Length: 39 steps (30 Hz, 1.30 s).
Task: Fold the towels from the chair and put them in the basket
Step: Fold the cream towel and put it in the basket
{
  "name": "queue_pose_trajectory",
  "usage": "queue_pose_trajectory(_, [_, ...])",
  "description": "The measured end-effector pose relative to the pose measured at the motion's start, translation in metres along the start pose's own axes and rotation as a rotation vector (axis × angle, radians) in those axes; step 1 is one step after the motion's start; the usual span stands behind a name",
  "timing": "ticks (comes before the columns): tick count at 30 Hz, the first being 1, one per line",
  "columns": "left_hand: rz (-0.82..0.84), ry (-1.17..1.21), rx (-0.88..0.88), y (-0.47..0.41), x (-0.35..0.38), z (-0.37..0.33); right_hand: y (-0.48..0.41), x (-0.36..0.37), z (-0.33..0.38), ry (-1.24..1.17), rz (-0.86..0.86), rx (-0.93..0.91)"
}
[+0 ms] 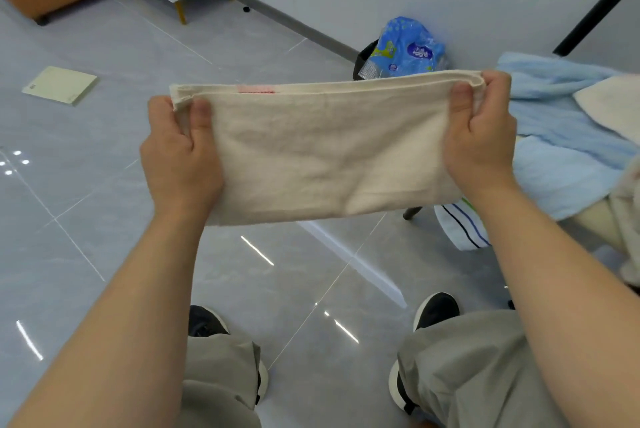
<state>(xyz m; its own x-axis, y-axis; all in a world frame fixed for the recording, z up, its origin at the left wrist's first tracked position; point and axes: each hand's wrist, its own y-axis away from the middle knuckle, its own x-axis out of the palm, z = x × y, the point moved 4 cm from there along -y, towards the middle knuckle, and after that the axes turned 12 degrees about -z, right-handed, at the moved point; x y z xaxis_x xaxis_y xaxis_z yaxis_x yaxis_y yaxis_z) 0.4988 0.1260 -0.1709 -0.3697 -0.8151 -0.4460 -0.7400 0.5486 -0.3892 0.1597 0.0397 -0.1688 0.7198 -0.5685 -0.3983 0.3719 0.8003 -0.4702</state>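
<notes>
The beige towel point(329, 150) hangs in the air in front of the person, above the tiled floor point(104, 220). It is already doubled into a long band and stretched level between the two hands. The left hand point(180, 157) pinches the upper left corner and the right hand point(481, 140) pinches the upper right corner. On each, the thumb lies on the near face and the fingers are behind the cloth. A pink label point(256, 88) shows at the top edge.

The step in hand looks like the next halving, end to end. To do it well, both layers of the doubled top edge should stay caught in each pinch, and the band should be kept taut so the lower edge hangs straight. One corner should then meet the other squarely, with hems matched before any grip is let go. With no tabletop near, gravity must do the smoothing, so a small shake may help.

More blue towels point(568, 137) lie on the chair, whose leg point(412, 212) shows to the right. A dark bin point(363, 57) stands by the wall behind, but it is not clear whether that is the basket.
</notes>
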Motion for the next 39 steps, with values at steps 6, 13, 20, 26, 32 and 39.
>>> queue_pose_trajectory(6, [0.299, -0.186, -0.307, 0.005, 0.019, 0.029, -0.005, 0.011, -0.031, 0.185, 0.253, 0.153])
queue_pose_trajectory(13, [0.697, -0.061, -0.534, 0.020, 0.024, 0.033, 0.003, 0.015, -0.053, 0.033, 0.551, 0.523])
queue_pose_trajectory(20, [0.557, -0.297, -0.038, 0.013, 0.025, 0.023, 0.002, 0.020, -0.037, 0.268, 0.568, 0.143])
queue_pose_trajectory(26, [0.613, -0.242, -0.088, 0.011, 0.017, 0.024, -0.002, 0.010, -0.030, 0.019, 0.640, 0.225])
queue_pose_trajectory(32, [0.716, -0.415, 0.004, 0.029, 0.031, 0.027, 0.022, 0.025, -0.031, 0.367, 0.800, 0.118])
queue_pose_trajectory(39, [0.834, -0.313, 0.111, 0.064, 0.060, 0.003, 0.078, 0.066, 0.013, 0.204, 0.893, 0.057])
